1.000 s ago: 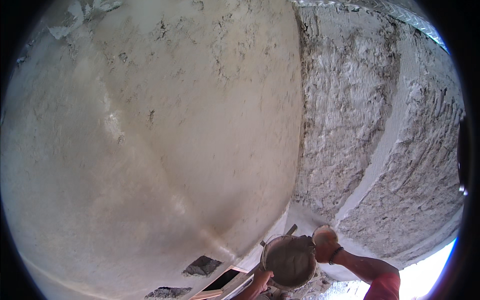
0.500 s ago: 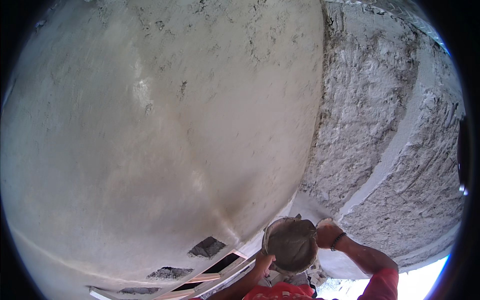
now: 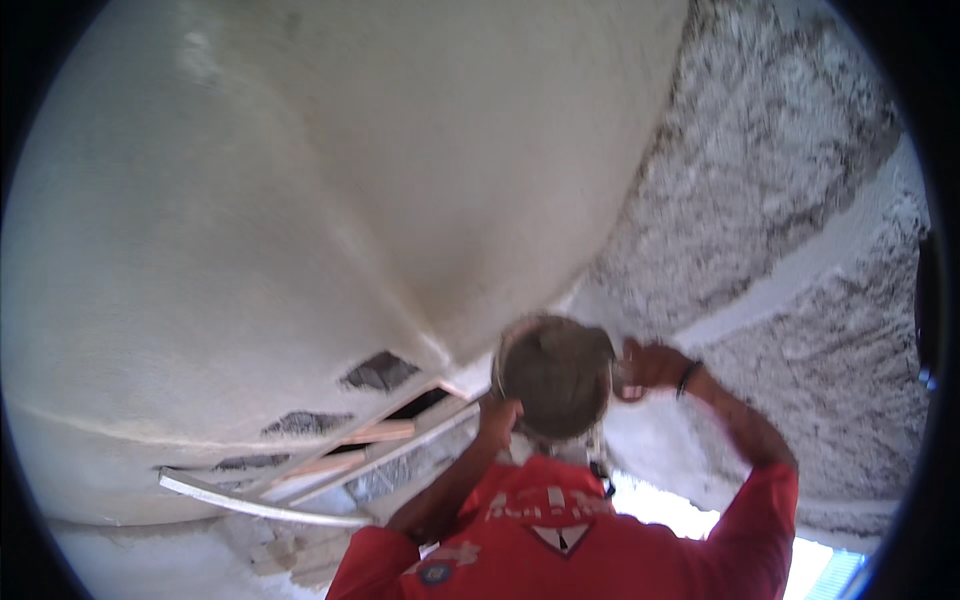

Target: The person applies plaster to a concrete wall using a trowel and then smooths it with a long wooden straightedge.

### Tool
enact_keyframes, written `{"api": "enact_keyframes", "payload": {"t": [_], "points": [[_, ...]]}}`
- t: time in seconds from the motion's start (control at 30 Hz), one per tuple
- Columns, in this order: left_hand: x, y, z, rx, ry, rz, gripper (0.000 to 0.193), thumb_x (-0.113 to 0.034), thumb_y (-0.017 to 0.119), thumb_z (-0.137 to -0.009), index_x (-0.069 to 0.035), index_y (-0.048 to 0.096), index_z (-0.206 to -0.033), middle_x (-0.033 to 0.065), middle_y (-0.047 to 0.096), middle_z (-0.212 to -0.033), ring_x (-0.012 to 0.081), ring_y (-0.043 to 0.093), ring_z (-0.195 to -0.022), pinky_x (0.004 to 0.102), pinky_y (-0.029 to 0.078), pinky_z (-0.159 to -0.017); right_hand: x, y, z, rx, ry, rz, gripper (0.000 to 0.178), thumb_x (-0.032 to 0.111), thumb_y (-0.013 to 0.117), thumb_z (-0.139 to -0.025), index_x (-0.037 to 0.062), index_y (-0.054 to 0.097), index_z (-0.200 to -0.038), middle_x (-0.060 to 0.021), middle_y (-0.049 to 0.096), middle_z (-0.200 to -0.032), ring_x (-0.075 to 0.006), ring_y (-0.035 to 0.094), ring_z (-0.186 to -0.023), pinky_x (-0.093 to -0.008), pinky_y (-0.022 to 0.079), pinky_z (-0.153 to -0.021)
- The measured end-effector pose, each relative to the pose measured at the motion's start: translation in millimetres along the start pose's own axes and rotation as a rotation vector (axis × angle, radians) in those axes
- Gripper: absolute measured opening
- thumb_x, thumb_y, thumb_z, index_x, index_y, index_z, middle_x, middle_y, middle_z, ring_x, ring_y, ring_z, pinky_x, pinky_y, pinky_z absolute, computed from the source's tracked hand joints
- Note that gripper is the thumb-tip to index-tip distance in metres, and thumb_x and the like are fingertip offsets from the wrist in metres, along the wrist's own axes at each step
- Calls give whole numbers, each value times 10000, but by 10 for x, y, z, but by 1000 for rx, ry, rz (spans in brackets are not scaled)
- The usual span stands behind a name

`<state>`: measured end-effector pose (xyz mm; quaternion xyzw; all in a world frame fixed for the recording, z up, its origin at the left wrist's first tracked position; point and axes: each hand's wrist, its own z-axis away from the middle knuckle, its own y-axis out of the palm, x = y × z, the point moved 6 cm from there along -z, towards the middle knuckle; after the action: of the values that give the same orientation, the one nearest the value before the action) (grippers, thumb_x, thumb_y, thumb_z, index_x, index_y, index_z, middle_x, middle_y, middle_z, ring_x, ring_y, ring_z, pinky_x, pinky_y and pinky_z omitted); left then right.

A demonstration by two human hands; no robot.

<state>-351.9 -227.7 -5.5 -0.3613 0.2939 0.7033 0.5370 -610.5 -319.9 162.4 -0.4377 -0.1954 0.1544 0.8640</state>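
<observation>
Mortar [image 3: 558, 372] sits in a round pan [image 3: 502, 362] between the hands, the left hand [image 3: 499, 418] clasping its rim and the right hand [image 3: 655, 366] curled around a small, blurred dish-like tool [image 3: 629, 390], one-sided support that could let the pan tip and spill should that left grip slacken.

Building site — rough, part-plastered wall [image 3: 760, 190]

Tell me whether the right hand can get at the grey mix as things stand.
Probably yes: the right hand is close beside the bowl, which the left hand holds, and nothing visible covers the grey mix.
</observation>
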Motion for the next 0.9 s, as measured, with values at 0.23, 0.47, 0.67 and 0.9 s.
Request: {"api": "enact_keyframes", "payload": {"t": [0.23,0.47,0.67,0.9], "points": [[-428,188,113,-1,43,281,414,14,562,-621,17,585,-1034,41,582,-822,145,558,-686,300,458,-583,-187,-699,144,-413,-59,500,251,227,620,-803,70,593,-997,-162,616,-816,-298,633,-776,-423,515,-651],[-750,442,199,-8,68,281,433,40,542,-623,14,571,-1054,45,571,-839,139,556,-688,274,456,-573,-257,36,-166,-160,-132,273,254,266,554,-817,76,624,-970,-165,647,-835,-307,657,-781,-444,522,-684],[-754,438,196,30,-81,184,425,14,552,-633,0,559,-1058,43,540,-824,134,542,-615,281,454,-489,-147,256,-145,-388,-355,-28,383,353,597,-812,119,592,-1115,-136,638,-788,-306,652,-761,-442,526,-667],[-846,405,293,-1,-26,275,469,4,566,-630,-25,539,-1097,61,551,-846,186,579,-707,316,508,-504,-468,-105,-19,-587,-346,-40,349,301,654,-770,99,599,-1050,-134,621,-733,-327,627,-660,-438,508,-591]]}}
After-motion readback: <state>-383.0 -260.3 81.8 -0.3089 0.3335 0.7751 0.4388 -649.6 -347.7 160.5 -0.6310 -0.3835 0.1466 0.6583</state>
